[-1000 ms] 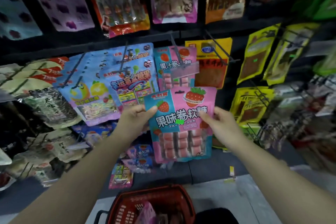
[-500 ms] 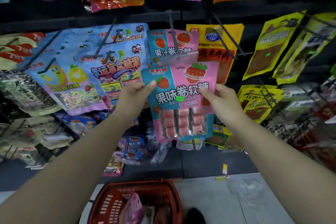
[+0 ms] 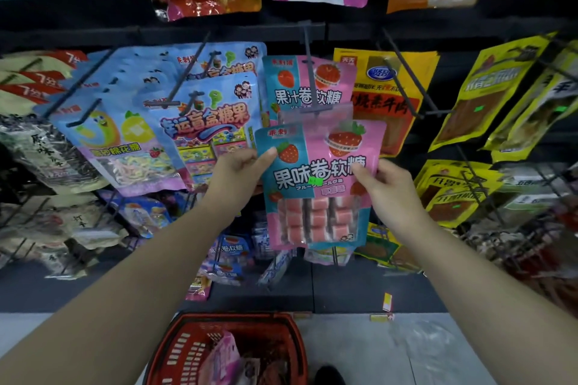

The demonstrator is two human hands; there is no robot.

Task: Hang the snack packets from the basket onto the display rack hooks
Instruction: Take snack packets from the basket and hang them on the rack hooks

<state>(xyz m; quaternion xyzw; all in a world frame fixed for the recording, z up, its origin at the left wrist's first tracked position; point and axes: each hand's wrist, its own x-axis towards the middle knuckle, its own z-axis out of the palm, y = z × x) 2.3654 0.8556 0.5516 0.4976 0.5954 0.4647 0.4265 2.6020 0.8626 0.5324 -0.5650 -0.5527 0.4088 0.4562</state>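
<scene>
Holding a pink-and-blue strawberry candy packet (image 3: 316,178) up to the rack hook (image 3: 312,81), one hand on each side edge.

I see my left hand (image 3: 240,172) pinching the packet's left edge with thumb on the front, and my right hand (image 3: 386,187) gripping the right edge; the fingers behind are hidden. Its clear top tab (image 3: 316,114) overlaps the hook's tip, but I cannot tell whether the hole is threaded. A matching packet (image 3: 308,84) hangs behind it. Below, the red basket (image 3: 187,350) is cut off by the frame, its contents blurred.
</scene>
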